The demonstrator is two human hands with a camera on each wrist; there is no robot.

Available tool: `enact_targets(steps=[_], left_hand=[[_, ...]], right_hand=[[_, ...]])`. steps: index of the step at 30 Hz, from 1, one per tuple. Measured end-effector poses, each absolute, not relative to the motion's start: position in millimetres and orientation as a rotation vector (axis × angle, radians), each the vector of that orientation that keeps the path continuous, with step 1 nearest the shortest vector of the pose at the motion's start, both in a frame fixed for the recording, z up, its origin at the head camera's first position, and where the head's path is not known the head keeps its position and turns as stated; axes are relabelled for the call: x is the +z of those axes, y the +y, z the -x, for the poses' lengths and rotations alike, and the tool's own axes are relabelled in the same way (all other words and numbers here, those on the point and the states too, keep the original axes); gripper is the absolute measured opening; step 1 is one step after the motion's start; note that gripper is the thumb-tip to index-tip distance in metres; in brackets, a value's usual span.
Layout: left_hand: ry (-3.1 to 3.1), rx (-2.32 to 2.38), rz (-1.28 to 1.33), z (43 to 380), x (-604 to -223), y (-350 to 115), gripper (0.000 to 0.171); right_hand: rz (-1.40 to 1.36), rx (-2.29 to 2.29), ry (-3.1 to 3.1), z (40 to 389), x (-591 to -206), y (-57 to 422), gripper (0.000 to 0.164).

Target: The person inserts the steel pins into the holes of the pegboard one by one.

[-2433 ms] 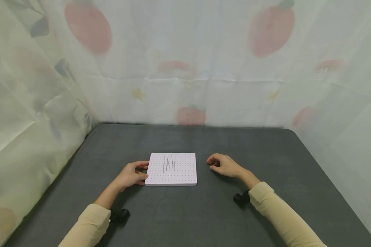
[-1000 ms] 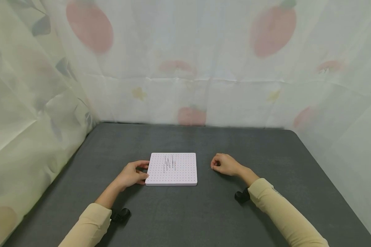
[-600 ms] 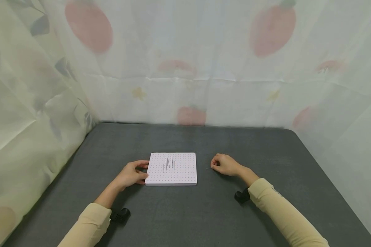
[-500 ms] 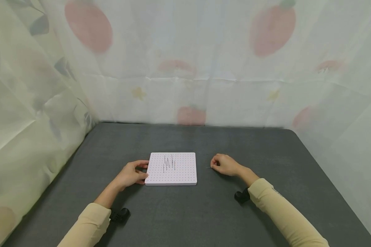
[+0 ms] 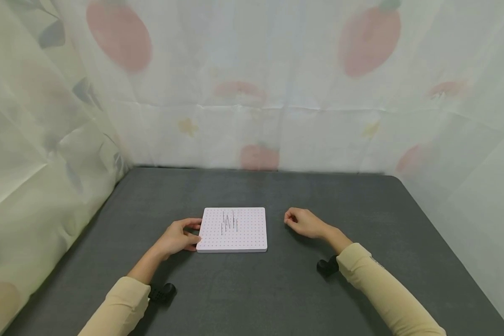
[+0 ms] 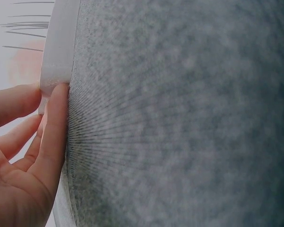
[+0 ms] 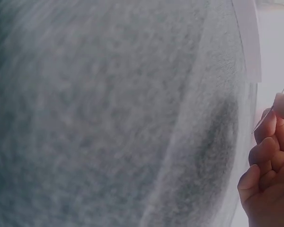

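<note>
A white board (image 5: 252, 235) with rows of small dots lies on the dark table. Several thin dark needles (image 5: 229, 223) stand in its left half, and in the left wrist view these needles (image 6: 26, 34) stick out from its face. My left hand (image 5: 176, 240) holds the board's left side near the front corner, thumb and fingers about the edge (image 6: 59, 52). Apart from the board, to its right, my right hand (image 5: 303, 222) is just above the table. In the right wrist view its thumb and forefinger pinch one thin needle (image 7: 260, 125), slanted.
The grey tabletop (image 5: 252, 294) reaches back to a pale curtain (image 5: 319, 84) printed with fruit. More curtain hangs close along the left (image 5: 21, 186) and right sides. A black wrist camera (image 5: 164, 294) is strapped to each forearm.
The right hand's fingers have drawn together and it has lifted and shifted slightly; the thin needle seen at its fingertips earlier no longer shows in the head view. Left hand and board stay put.
</note>
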State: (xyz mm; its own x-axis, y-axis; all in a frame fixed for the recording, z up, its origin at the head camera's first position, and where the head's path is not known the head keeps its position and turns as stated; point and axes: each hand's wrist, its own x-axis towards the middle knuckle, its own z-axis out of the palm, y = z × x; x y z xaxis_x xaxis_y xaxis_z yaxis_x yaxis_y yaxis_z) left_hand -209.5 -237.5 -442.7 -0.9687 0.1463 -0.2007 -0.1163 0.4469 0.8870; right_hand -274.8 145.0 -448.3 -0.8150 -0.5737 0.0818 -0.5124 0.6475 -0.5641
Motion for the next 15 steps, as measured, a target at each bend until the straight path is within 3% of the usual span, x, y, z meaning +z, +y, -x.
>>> enact_targets(steps=[15], left_hand=[[2.461,1.533,-0.025,211,-447,-239,0.056]], right_hand=[[0.958,-1.069,2.717,264,-433,123,0.005]])
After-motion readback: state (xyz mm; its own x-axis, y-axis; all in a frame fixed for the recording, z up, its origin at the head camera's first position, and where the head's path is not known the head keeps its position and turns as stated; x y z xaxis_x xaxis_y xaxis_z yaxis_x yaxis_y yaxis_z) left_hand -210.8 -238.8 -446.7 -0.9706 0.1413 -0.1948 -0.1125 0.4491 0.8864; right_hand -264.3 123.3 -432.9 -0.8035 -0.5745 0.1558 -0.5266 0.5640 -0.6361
